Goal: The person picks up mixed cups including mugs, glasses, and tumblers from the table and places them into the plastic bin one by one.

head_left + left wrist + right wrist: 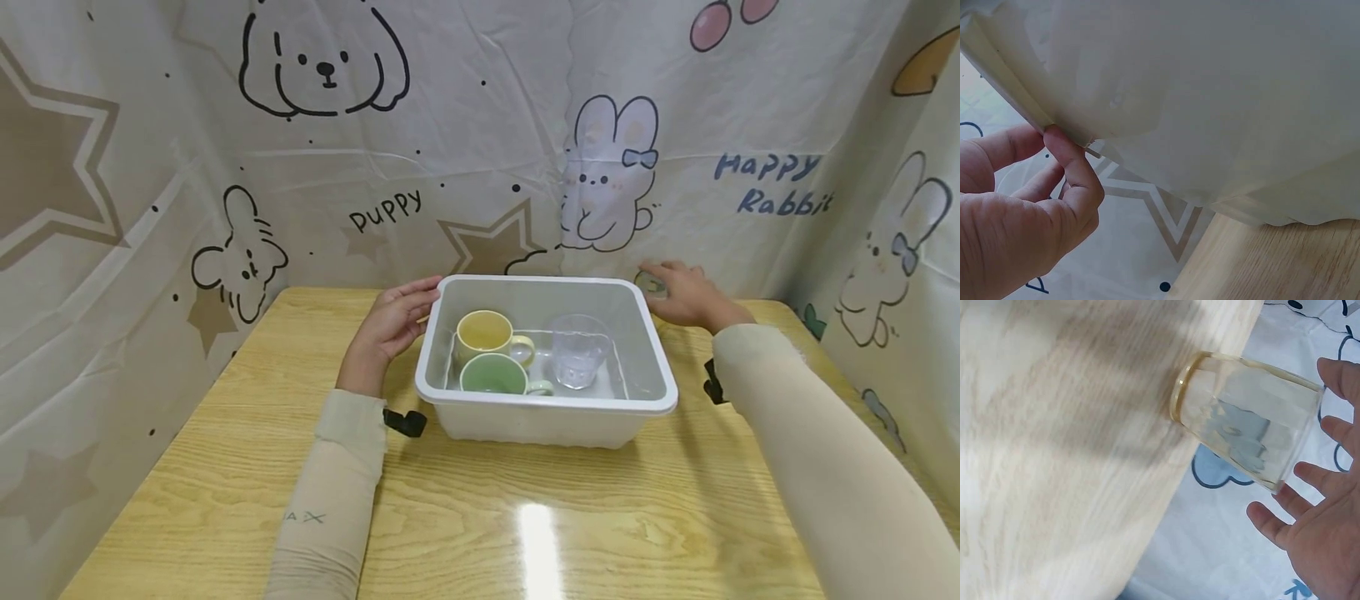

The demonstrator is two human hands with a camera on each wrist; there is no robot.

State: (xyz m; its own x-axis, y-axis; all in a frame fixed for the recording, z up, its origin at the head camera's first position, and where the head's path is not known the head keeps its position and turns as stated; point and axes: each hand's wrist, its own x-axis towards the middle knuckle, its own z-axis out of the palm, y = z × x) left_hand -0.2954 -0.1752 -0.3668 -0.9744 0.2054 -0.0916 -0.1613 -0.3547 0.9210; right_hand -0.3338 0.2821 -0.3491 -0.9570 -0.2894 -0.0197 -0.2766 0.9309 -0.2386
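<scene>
My left hand pinches the rim of a white plastic tub at its left side; the left wrist view shows the fingertips on the rim. Inside the tub are a yellow mug, a green mug in front of it and a clear cup to the right. Beyond the tub's right side, my right hand is spread with fingers apart beside a clear drinking glass. That glass stands on the table, mostly hidden in the head view. Whether a fingertip touches it, I cannot tell.
Beneath everything is a wood-grain table. A cloth curtain printed with cartoon animals and stars hangs close behind the table and along both sides. A bright light reflection lies on the tabletop in front.
</scene>
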